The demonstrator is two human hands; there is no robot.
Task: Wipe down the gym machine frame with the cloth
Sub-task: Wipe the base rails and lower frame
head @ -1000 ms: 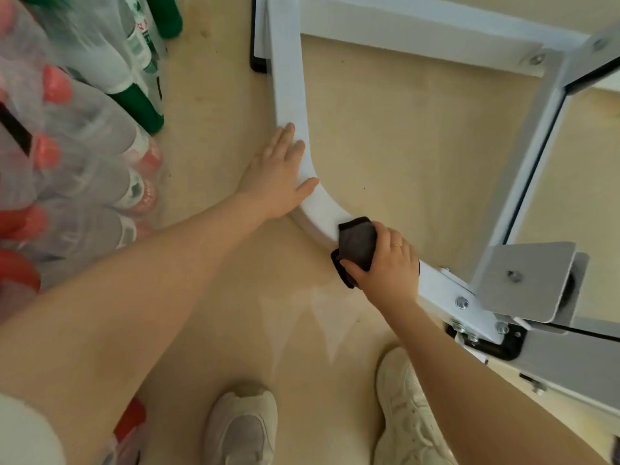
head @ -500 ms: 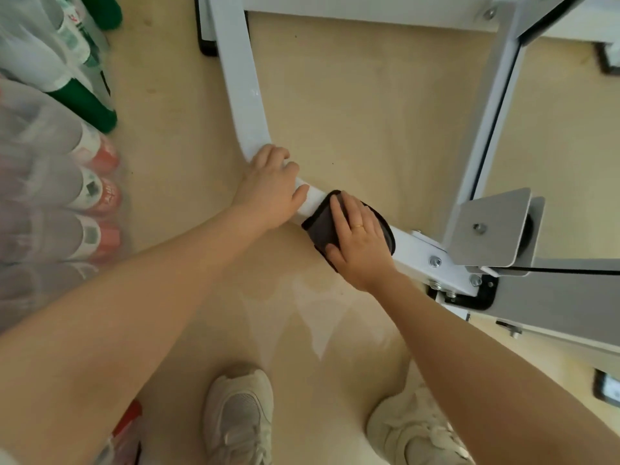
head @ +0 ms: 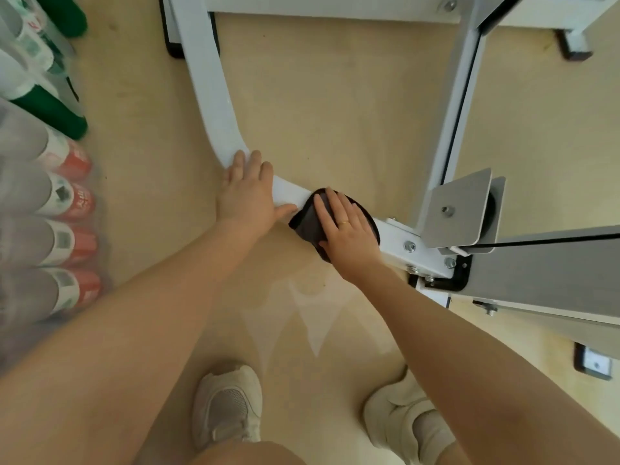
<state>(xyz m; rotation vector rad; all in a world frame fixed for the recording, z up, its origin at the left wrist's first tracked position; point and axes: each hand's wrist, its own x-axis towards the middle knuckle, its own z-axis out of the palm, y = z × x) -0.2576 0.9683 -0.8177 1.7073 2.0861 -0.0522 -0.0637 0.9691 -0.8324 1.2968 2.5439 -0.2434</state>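
A white curved frame bar (head: 211,95) of the gym machine runs from the top left down to a bolted joint (head: 411,246) at the right. A dark grey cloth (head: 307,219) lies over the bar just right of its bend. My right hand (head: 347,229) presses flat on the cloth with straight fingers; a ring shows on one finger. My left hand (head: 248,193) rests open on the bar at the bend, its thumb close to the cloth's left edge.
Packs of plastic bottles (head: 57,196) with red and green caps line the left edge. A grey upright (head: 459,105) and a metal plate (head: 459,209) stand right of the joint. My two shoes (head: 228,404) stand on the beige floor below.
My right hand has flattened out on the cloth, which it gripped a second ago, and has slid along the bar closer to my left hand.
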